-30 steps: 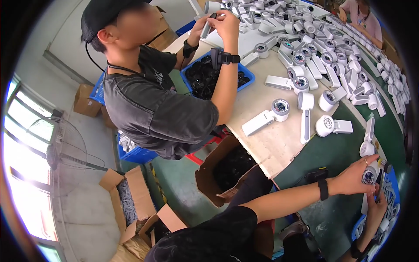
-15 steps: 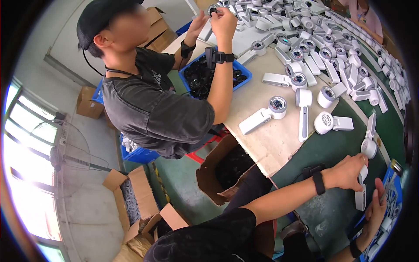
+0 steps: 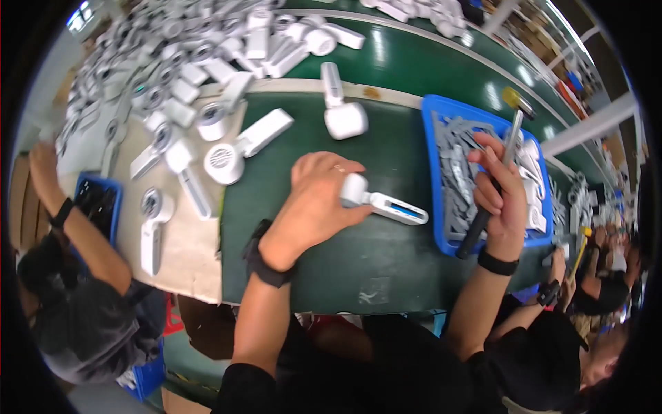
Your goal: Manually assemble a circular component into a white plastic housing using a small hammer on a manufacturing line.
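On the green tabletop, my left hand is closed around the round head of a white handheld fan body. Its handle points right, with a blue-lined slot facing up; my fingers hide part of the head. My right hand is raised over the near part of a blue tray, its fingers loosely curled around a hammer. The hammer has a metal shaft, a yellow-tipped head pointing up and away, and a black grip slanting down past my palm. Grey strip-shaped parts and white pieces lie in the tray.
Another fan body lies beyond my left hand, and one sits left of it. A large heap of white fan bodies covers the far left. A co-worker's arm is at left beside cardboard; other people work at right.
My view has swung to the right, bringing the blue tray and hammer into full sight. My left hand still grips the fan body; my right hand is raised with the hammer.
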The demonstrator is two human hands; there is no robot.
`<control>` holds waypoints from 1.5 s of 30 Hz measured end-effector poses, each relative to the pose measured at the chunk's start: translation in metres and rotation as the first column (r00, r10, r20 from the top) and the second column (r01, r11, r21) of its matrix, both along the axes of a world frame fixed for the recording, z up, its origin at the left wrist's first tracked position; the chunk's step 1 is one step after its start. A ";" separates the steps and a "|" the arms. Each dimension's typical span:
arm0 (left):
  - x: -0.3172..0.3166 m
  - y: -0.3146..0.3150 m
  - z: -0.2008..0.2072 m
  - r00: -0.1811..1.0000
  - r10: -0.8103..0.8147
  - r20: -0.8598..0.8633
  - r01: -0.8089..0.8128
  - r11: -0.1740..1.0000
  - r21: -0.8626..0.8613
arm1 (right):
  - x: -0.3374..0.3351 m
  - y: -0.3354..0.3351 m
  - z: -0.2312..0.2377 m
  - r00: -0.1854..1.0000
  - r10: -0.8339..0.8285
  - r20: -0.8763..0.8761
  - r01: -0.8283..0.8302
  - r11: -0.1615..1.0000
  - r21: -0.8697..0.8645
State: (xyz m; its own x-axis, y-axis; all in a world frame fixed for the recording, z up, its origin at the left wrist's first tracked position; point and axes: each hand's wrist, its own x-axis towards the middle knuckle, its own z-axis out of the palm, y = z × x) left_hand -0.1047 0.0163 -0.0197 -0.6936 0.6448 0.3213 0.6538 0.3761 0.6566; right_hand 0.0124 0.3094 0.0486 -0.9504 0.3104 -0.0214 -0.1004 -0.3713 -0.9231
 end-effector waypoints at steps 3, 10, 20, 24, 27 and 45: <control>0.010 0.018 0.012 0.997 -0.066 -0.040 0.067 0.998 0.019 | 0.010 0.013 0.002 0.999 -0.034 -0.041 0.035 0.999 0.016; 0.014 0.028 0.003 0.974 -0.140 -0.180 0.114 0.982 -0.148 | 0.041 0.036 -0.003 0.940 -0.338 0.049 0.313 0.909 0.276; 0.018 0.036 0.008 0.984 -0.145 -0.103 0.135 0.986 -0.095 | 0.028 0.037 -0.034 0.773 -0.614 0.162 0.186 0.463 0.867; 0.017 0.038 0.006 0.974 -0.185 -0.128 0.180 0.983 -0.047 | 0.016 0.039 -0.046 0.790 -0.612 0.049 0.082 0.183 0.980; 0.018 0.039 0.002 0.972 -0.183 -0.146 0.179 0.983 -0.038 | 0.004 0.036 -0.052 0.776 -0.622 0.110 -0.007 0.166 0.986; 0.017 0.059 -0.021 0.935 -0.150 -0.322 0.221 0.955 0.197 | 0.052 0.214 -0.119 0.772 -0.610 0.176 -0.165 0.074 0.983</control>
